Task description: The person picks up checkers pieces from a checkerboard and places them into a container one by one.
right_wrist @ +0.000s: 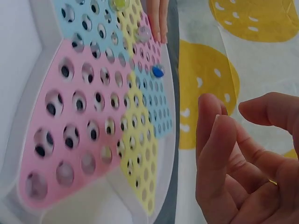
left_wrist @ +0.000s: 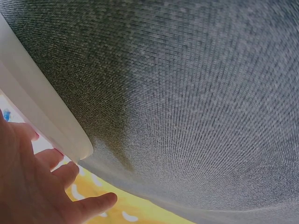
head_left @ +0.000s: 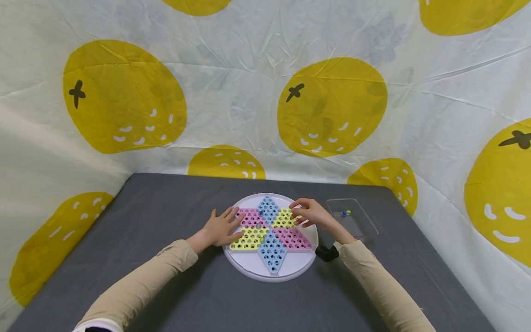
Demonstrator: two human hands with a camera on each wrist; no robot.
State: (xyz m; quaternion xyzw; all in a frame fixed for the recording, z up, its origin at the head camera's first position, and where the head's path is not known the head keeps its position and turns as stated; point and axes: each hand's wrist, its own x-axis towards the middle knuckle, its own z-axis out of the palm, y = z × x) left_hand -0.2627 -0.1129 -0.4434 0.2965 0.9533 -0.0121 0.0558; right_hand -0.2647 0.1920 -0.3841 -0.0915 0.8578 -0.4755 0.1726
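Note:
A round white Chinese checkers board [head_left: 244,266] with a pink, yellow and blue star of holes lies on the table. A blue marble [right_wrist: 158,71], a clear marble [right_wrist: 143,33] and a green marble [right_wrist: 120,3] sit in its holes. My left hand [head_left: 221,228] rests at the board's left edge with fingers spread. Over the upper right side of the board is my right hand [head_left: 310,214], its fingers loosely bent. In the right wrist view a gap separates the fingertips, and nothing shows between them.
To the right of the board stands a clear plastic tray [head_left: 367,219]. A blue marble [head_left: 344,214] and a green marble [head_left: 349,212] lie inside it. A dark grey cloth [head_left: 199,295] covers the table, and a fruit-print curtain [head_left: 232,106] hangs behind.

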